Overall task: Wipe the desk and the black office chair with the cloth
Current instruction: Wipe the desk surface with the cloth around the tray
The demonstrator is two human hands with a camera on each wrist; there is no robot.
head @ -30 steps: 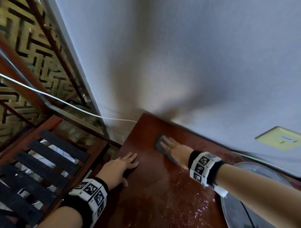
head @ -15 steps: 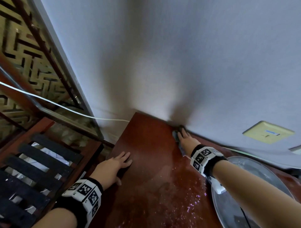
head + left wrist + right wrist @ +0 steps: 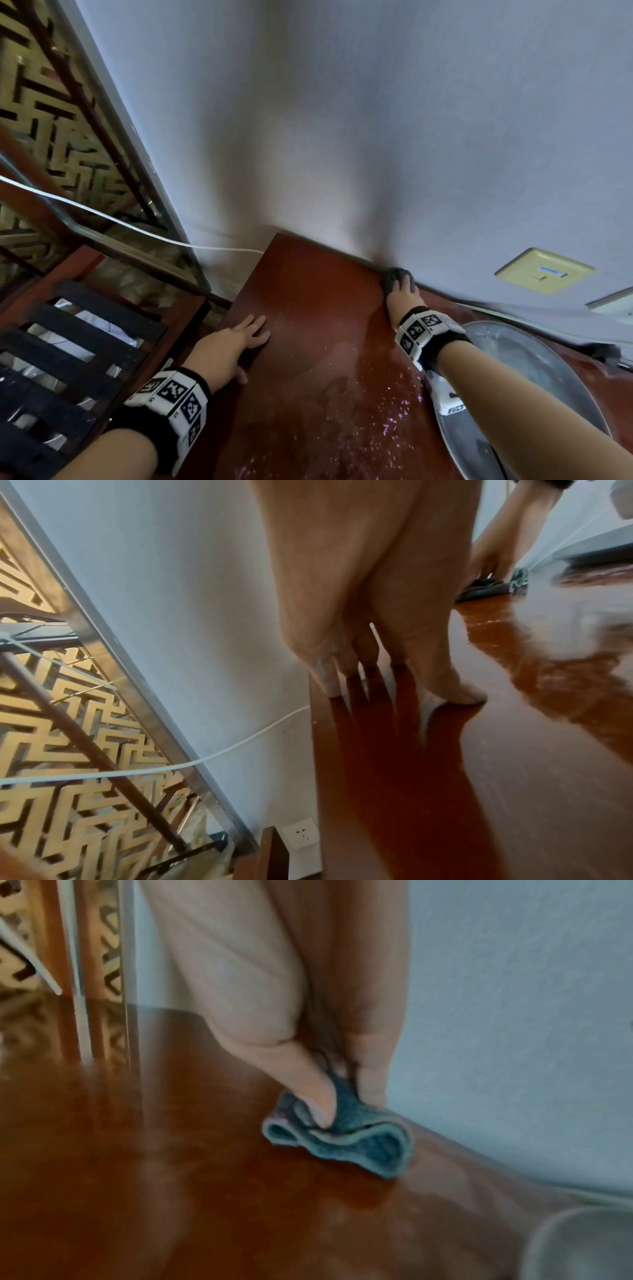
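Cloth (image 3: 337, 1135) pinched by right hand (image 3: 402, 294) against desk (image 3: 308, 308) by wall.

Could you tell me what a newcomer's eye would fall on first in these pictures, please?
First, the right hand pressing a bunched teal cloth onto the glossy red-brown desk, right where the desk meets the pale wall. Next, the left hand laid flat by the desk's left edge. A white cable runs across the gold lattice screen at left.
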